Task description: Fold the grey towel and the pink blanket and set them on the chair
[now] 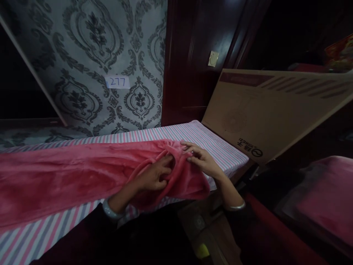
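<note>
A long piece of pink plush cloth (91, 165) lies along a striped sheet, its right end gathered into loose folds and a rounded opening. My left hand (156, 175) reaches into that opening; its fingers are curled against the cloth and the tips are partly hidden by the folds. At the far right edge of the bunched part, my right hand (202, 158) pinches the cloth between thumb and fingers.
Pink, white and grey stripes cover the sheet (220, 147) on the table. A large cardboard box (264, 114) stands at the right. Behind are a patterned wall and a dark red door (190, 66). Pink fabric (328, 195) lies at the lower right.
</note>
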`<state>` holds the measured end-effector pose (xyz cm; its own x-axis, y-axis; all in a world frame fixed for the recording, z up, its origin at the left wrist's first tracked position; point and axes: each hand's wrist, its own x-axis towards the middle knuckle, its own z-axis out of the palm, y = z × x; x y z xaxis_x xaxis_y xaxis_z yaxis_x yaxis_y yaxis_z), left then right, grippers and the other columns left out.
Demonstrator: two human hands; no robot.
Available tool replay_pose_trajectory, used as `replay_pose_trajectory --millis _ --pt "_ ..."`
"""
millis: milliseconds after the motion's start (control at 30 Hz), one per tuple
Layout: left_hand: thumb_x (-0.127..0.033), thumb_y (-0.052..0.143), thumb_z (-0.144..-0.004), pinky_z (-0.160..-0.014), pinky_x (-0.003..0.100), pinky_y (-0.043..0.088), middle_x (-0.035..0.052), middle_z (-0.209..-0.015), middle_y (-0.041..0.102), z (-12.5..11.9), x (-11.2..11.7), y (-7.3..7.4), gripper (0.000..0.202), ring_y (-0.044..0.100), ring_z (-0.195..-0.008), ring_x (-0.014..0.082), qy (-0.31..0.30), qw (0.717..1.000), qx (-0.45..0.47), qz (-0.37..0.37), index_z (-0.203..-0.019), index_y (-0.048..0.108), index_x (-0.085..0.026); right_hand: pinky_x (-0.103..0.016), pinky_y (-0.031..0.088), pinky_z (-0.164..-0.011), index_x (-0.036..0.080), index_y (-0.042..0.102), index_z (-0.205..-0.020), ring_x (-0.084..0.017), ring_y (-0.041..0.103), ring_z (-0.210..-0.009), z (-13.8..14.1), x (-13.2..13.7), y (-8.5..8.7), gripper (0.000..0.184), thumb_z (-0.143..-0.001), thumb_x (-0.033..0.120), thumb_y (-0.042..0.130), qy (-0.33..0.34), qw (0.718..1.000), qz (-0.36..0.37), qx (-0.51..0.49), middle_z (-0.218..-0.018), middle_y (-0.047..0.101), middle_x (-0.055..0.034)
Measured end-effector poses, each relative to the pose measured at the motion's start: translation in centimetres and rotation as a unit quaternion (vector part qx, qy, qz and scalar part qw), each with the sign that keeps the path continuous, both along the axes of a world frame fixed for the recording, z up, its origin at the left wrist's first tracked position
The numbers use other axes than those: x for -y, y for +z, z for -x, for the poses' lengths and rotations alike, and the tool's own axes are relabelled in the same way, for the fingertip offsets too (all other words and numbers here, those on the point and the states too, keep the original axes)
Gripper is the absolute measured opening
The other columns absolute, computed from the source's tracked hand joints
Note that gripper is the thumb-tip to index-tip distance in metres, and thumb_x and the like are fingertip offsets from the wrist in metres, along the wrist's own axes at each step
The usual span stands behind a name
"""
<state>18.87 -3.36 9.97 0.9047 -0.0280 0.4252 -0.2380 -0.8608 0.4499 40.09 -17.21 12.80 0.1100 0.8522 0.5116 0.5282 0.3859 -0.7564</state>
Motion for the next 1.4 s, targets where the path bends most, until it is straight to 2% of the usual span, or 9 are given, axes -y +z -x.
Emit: replay_pose_trajectory --millis 167,367,600,733,833,1033,1167,1300,1400 --pt "-0.009 0.061 -0.069 -0.125 0.053 0.026 0.0092 -0.151 0.052 0.3 0.2 0.0 0.019 0.039 -0.145 0.0354 -0.036 0.996 0.005 -0.076 -0.079 0.072 -0.021 -0.053 0.030 -0.118 0.023 0.071 -0.080 -0.029 0.048 -0.141 -0.5 -1.6 1.1 0.023 -0.083 0.045 0.077 0.078 0.993 0.068 0.051 -0.146 0.059 -0.0106" --pt "-0.011 0.064 -0.068 -0.122 0.055 0.031 0.0096 -0.141 0.061 0.5 0.2 0.4 0.026 0.043 -0.141 0.0368 -0.040 0.989 -0.006 -0.143 -0.089 0.077 -0.021 -0.051 0.039 -0.112 0.023 0.069 -0.073 -0.026 0.060 -0.123 -0.4 -3.6 2.4 0.025 -0.080 0.045 0.076 0.181 0.976 0.086 0.089 -0.119 0.072 -0.0069" --pt "-0.011 0.065 -0.070 -0.123 0.059 0.028 0.0080 -0.139 0.064 0.7 -0.1 -0.2 0.028 0.041 -0.142 0.0381 -0.034 0.987 0.000 -0.156 -0.092 0.078 -0.024 -0.047 0.037 -0.113 0.024 0.074 -0.077 -0.025 0.054 -0.132 -0.2 -3.9 2.5 0.015 -0.078 0.039 0.077 0.191 0.970 0.128 0.084 -0.129 0.067 -0.0073" --pt "-0.012 0.066 -0.072 -0.124 0.056 0.026 0.0069 -0.143 0.061 0.9 -0.1 -0.6 0.033 0.040 -0.144 0.0353 -0.031 0.986 0.005 -0.166 -0.099 0.078 -0.025 -0.041 0.049 -0.097 0.023 0.075 -0.075 -0.023 0.066 -0.105 -0.5 -3.7 2.6 0.021 -0.077 0.043 0.077 0.204 0.962 0.164 0.077 -0.099 0.073 -0.0041" --pt "-0.011 0.064 -0.074 -0.124 0.054 0.026 0.0078 -0.145 0.060 1.1 0.0 -0.6 0.033 0.039 -0.145 0.0344 -0.026 0.985 0.003 -0.172 -0.102 0.077 -0.023 -0.035 0.053 -0.081 0.022 0.075 -0.076 -0.018 0.062 -0.078 -0.8 -3.7 2.3 0.026 -0.077 0.047 0.076 0.195 0.960 0.185 0.083 -0.079 0.068 0.0013" --pt "-0.016 0.061 -0.082 -0.121 0.053 0.033 0.0129 -0.146 0.059 1.3 -0.4 -0.7 0.035 0.045 -0.143 0.0331 0.010 0.993 0.013 -0.115 -0.115 0.072 -0.021 -0.036 0.049 -0.085 0.020 0.075 -0.082 -0.019 0.060 -0.083 -0.9 -3.0 1.6 0.025 -0.078 0.045 0.075 0.122 0.985 0.118 0.038 -0.083 0.069 -0.0007" --pt "-0.027 0.063 -0.086 -0.113 0.051 0.041 0.0108 -0.145 0.061 1.4 -2.3 -1.6 0.042 0.055 -0.133 0.0335 0.102 0.994 0.037 0.009 -0.127 0.067 -0.025 -0.033 0.048 -0.078 0.021 0.072 -0.079 -0.018 0.059 -0.079 -2.5 -1.7 2.7 0.019 -0.075 0.039 0.074 -0.016 1.000 0.013 -0.012 -0.083 0.066 -0.0006" --pt "-0.033 0.068 -0.079 -0.088 0.041 0.054 0.0040 -0.106 0.078 1.6 -4.9 -2.7 0.025 0.069 -0.098 0.0303 0.174 0.968 0.027 0.179 -0.101 0.076 -0.026 -0.031 0.046 -0.074 0.022 0.069 -0.079 -0.017 0.055 -0.075 -5.8 -0.8 4.1 0.019 -0.072 0.040 0.071 -0.179 0.973 -0.124 -0.080 -0.077 0.062 0.0010" --pt "-0.030 0.075 -0.065 -0.067 0.033 0.054 0.0002 -0.076 0.075 2.1 -5.8 -3.3 0.012 0.067 -0.074 0.0254 0.197 0.935 -0.006 0.295 -0.077 0.075 -0.025 -0.030 0.045 -0.074 0.021 0.068 -0.079 -0.017 0.053 -0.072 -7.9 -0.5 4.1 0.022 -0.070 0.041 0.069 -0.242 0.953 -0.153 -0.096 -0.076 0.061 0.0009"
